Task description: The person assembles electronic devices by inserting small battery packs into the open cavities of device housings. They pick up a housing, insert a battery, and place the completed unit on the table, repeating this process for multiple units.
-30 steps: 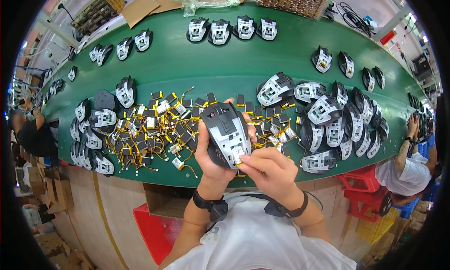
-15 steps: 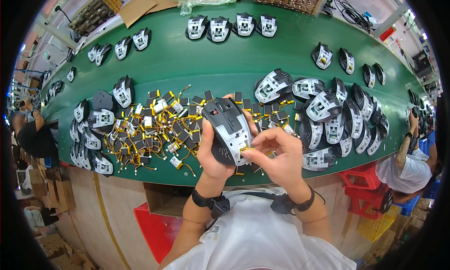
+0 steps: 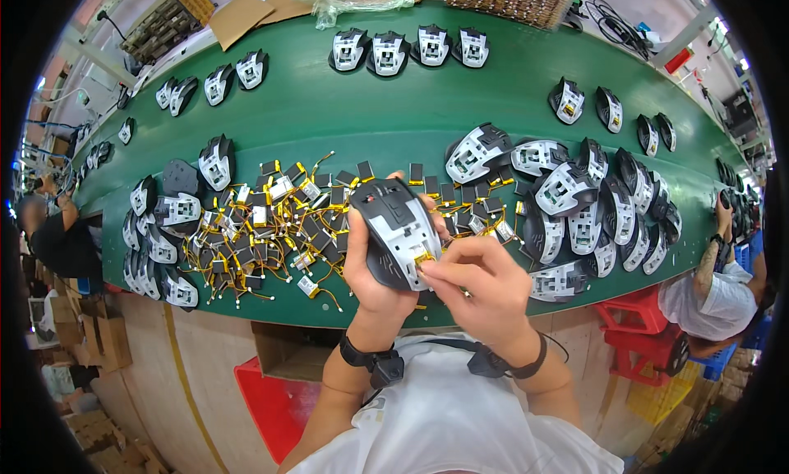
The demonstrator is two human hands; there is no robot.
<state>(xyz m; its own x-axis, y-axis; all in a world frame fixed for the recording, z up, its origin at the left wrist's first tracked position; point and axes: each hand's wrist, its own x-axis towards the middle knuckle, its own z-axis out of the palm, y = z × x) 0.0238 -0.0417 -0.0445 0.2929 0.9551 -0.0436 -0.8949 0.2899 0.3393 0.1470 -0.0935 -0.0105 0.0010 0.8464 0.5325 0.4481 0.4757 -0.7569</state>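
A black and white computer mouse (image 3: pixel 400 227) without its top cover is held over the near edge of the bench, tilted, in my left hand (image 3: pixel 374 281). The fingers of that hand wrap round its sides. My right hand (image 3: pixel 481 285) pinches a small battery (image 3: pixel 424 261) with yellow tape at the white lower part of the mouse; the fingertips partly hide it. Beneath and behind the mouse spreads a heap of small batteries (image 3: pixel 263 227) with yellow tape and thin wires.
Open mice (image 3: pixel 567 188) are piled right of the batteries, and more mice (image 3: pixel 177 209) stand on the left. A row of mice (image 3: pixel 389 53) lies along the back of the green bench (image 3: pixel 329 116). A red crate (image 3: pixel 275 408) is below the bench; co-workers (image 3: pixel 711 297) sit at both sides.
The battery now lies at the white part of the mouse, with my right fingertips shifted slightly left onto it. The mouse has moved a little left. Mice in the back row have shifted slightly right.
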